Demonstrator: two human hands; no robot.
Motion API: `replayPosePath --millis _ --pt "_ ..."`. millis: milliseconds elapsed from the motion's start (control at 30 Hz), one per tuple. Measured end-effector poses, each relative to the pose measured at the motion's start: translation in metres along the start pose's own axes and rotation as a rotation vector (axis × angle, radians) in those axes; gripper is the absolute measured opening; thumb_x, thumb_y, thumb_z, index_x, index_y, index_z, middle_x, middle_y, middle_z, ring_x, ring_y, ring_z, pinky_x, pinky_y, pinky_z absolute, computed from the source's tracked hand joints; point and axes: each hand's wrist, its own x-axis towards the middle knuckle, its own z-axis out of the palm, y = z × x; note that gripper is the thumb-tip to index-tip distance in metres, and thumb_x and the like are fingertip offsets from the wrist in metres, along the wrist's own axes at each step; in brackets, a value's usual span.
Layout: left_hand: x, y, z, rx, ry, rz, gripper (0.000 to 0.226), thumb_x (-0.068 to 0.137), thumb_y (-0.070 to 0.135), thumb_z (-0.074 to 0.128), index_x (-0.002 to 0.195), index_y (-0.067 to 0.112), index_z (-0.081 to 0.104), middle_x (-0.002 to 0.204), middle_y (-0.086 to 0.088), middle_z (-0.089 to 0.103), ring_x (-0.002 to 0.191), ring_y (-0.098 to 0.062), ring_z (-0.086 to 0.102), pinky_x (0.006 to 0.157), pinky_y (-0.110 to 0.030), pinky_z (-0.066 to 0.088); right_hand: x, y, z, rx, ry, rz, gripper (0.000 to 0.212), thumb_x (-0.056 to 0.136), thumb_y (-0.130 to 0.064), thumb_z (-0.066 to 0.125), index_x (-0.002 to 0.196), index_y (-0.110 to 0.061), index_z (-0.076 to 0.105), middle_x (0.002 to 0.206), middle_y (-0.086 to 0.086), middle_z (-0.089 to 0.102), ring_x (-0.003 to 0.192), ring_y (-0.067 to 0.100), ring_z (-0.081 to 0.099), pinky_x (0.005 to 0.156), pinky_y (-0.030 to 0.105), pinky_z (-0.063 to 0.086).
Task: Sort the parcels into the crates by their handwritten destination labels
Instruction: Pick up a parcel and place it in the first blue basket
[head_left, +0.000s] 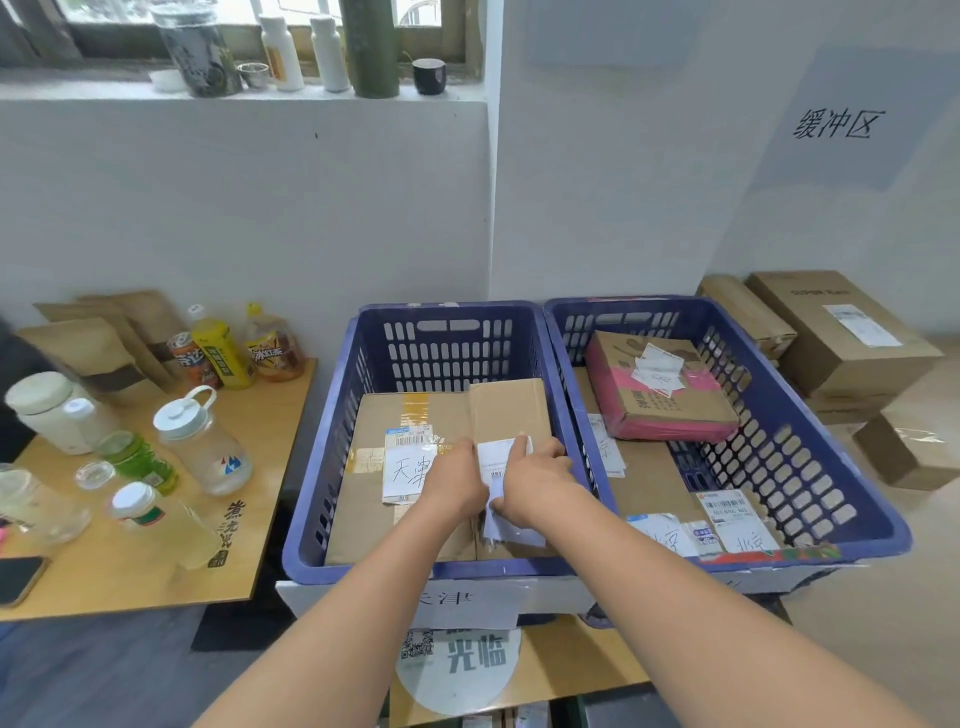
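1. Head view shows the narrow cardboard parcel (511, 415) lying in the left crate (322, 499), against that crate's right wall, its long axis running from the person toward the back wall. Its white label (501, 457) faces up.

2. Both hands sit right on top of this parcel. The left hand (457, 480) lies at its left edge and the right hand (535, 480) on its middle and right edge, fingers pointing away from the person. The right fingers curl over the label and the box. The left seems to press on the parcel's edge, though I cannot tell how firmly it holds.

3. Neither hand is farther away than the other, since both touch the parcel. Any let-go would simply be straight up and back.

4. Just left of it, touching, lies a bigger flat box (395, 415) with a handwritten label (410, 470). The paper sign (457, 597) on this crate's front appears to carry the same place name, so the parcel looks rightly placed.

5. The right crate (810, 467) stands beside it, holding a pink-taped box (665, 389) and flat parcels with other handwriting.

6. Farther left, a counter (130, 582) carries bottles and jars.
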Motion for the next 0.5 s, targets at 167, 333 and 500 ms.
replayPosePath --millis 167,333,500 --pt "0.004 -0.001 0.003 -0.008 0.018 -0.019 0.042 0.089 0.003 0.061 0.13 0.008 0.049 0.117 -0.015 0.065 0.102 -0.033 0.064 0.084 -0.041 0.056 0.015 -0.001 -0.009 -0.039 -0.035 -0.012 0.101 0.095 -0.045 0.06 0.159 -0.01 -0.009 0.15 0.033 0.018 0.116 0.037 0.057 0.082 0.038 0.051" --pt "0.01 0.0 0.008 -0.012 0.034 -0.012 0.037 0.086 0.003 0.064 0.12 0.013 0.054 0.117 -0.013 0.065 0.102 -0.032 0.063 0.08 -0.038 0.056 0.027 -0.007 -0.015 -0.215 0.038 -0.067 0.073 0.092 -0.04 0.066 0.148 -0.004 0.036 0.148 0.021 0.019 0.134 0.038 0.033 0.1 0.038 0.048" --pt "0.017 -0.002 0.017 0.145 0.056 -0.008 0.025 0.083 0.005 0.069 0.099 0.012 0.052 0.113 -0.013 0.064 0.088 -0.029 0.057 0.069 -0.035 0.047 0.032 -0.014 0.0 -0.251 -0.041 -0.116 0.08 0.09 -0.047 0.069 0.148 -0.002 0.037 0.153 0.031 0.007 0.134 0.049 0.032 0.106 0.043 0.045"
